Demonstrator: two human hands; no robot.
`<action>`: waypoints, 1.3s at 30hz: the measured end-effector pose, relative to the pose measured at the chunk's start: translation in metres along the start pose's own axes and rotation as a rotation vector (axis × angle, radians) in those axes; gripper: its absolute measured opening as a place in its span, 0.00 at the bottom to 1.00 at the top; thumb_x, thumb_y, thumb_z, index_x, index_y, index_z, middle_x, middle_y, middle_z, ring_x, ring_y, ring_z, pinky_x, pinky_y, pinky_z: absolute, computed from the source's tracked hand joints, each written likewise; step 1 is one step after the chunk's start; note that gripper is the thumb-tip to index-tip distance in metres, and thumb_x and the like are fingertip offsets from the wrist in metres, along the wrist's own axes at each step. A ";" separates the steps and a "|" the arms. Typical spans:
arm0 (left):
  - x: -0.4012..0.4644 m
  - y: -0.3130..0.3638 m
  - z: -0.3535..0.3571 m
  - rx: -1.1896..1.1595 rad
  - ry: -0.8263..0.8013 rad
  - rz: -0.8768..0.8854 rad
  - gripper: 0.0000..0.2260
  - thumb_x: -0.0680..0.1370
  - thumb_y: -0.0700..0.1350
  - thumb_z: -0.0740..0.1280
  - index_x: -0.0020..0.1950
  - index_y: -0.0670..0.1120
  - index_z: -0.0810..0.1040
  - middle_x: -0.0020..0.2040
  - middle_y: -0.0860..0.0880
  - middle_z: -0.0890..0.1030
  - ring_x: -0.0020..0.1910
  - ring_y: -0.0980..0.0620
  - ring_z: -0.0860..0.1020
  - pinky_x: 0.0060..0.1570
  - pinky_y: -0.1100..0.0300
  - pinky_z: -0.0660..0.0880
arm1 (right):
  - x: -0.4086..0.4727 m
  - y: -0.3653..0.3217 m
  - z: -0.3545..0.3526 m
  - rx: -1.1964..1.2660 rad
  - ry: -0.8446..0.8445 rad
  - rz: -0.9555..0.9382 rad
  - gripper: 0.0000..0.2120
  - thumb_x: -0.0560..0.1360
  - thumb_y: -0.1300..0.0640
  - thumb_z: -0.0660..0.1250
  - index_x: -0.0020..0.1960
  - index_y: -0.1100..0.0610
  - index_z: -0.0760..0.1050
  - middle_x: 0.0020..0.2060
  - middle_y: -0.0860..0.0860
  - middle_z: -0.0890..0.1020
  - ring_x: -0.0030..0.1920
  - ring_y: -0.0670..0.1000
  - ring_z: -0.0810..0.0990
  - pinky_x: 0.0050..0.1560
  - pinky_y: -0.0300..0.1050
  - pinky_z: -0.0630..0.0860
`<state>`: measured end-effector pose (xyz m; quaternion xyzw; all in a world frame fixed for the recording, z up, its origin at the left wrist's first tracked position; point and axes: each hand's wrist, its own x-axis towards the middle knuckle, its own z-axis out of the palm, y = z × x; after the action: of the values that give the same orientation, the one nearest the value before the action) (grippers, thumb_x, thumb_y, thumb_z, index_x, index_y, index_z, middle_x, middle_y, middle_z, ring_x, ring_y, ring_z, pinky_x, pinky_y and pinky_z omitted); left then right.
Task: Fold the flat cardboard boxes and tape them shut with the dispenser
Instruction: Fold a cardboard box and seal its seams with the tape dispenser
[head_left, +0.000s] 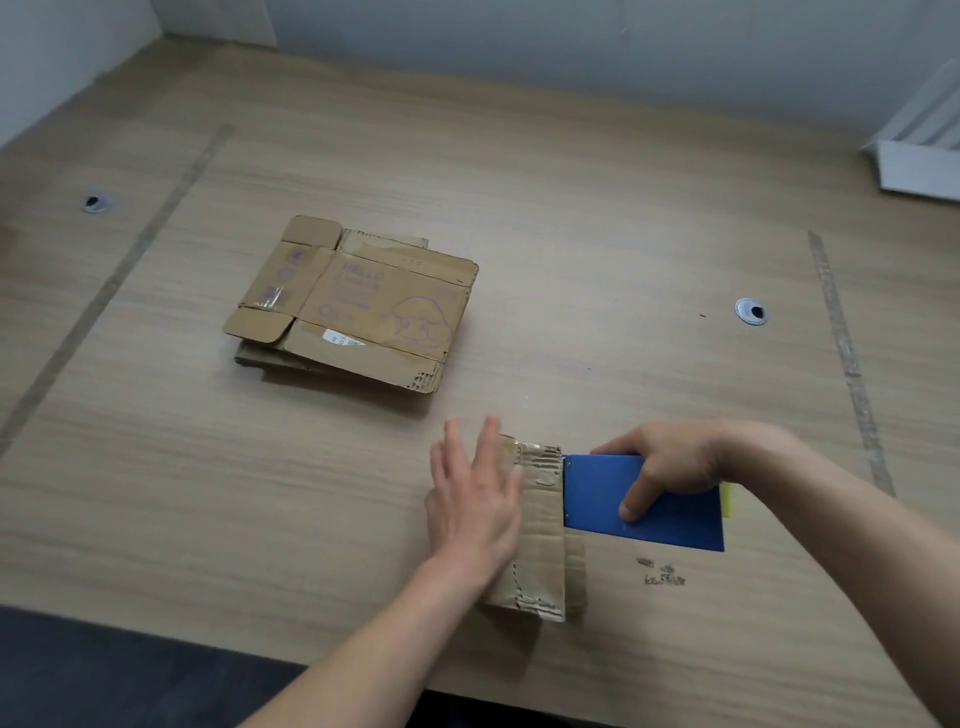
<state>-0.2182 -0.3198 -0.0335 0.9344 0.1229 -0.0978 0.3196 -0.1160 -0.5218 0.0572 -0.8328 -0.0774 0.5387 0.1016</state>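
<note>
Cardboard under our hands: the small box (540, 530) lies near the table's (571, 182) front edge, long axis running six to twelve o'clock, and our left hand (475, 506) presses it flat with straight fingers. Our right hand (662, 470) grips the blue tape dispenser (644, 501), which touches the box's edge at three o'clock, so we judge the coming pull runs toward nine o'clock across that axis. At eleven o'clock, well apart, the stack of flat boxes (353, 306) waits; no container holds anything.
</note>
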 end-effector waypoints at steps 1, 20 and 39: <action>-0.001 0.002 0.006 0.109 -0.058 0.018 0.27 0.82 0.60 0.54 0.79 0.63 0.47 0.80 0.47 0.38 0.79 0.41 0.44 0.71 0.43 0.60 | 0.001 -0.001 0.000 0.001 0.001 0.000 0.26 0.71 0.50 0.77 0.66 0.37 0.75 0.55 0.44 0.83 0.53 0.51 0.83 0.53 0.49 0.81; 0.003 0.003 0.018 0.331 -0.178 -0.001 0.26 0.81 0.65 0.48 0.77 0.69 0.40 0.76 0.50 0.25 0.78 0.39 0.36 0.71 0.40 0.58 | -0.019 0.026 -0.005 0.062 -0.034 -0.053 0.32 0.65 0.47 0.78 0.65 0.29 0.73 0.53 0.40 0.85 0.53 0.47 0.84 0.59 0.53 0.81; 0.002 0.001 0.020 0.342 -0.168 0.029 0.26 0.81 0.65 0.49 0.76 0.69 0.40 0.77 0.49 0.26 0.78 0.38 0.35 0.73 0.38 0.55 | -0.010 0.018 0.002 -0.082 -0.016 0.087 0.18 0.71 0.49 0.76 0.60 0.43 0.77 0.52 0.45 0.84 0.51 0.50 0.83 0.55 0.51 0.82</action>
<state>-0.2186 -0.3328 -0.0494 0.9654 0.0641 -0.1903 0.1667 -0.1221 -0.5413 0.0606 -0.8346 -0.0641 0.5454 0.0434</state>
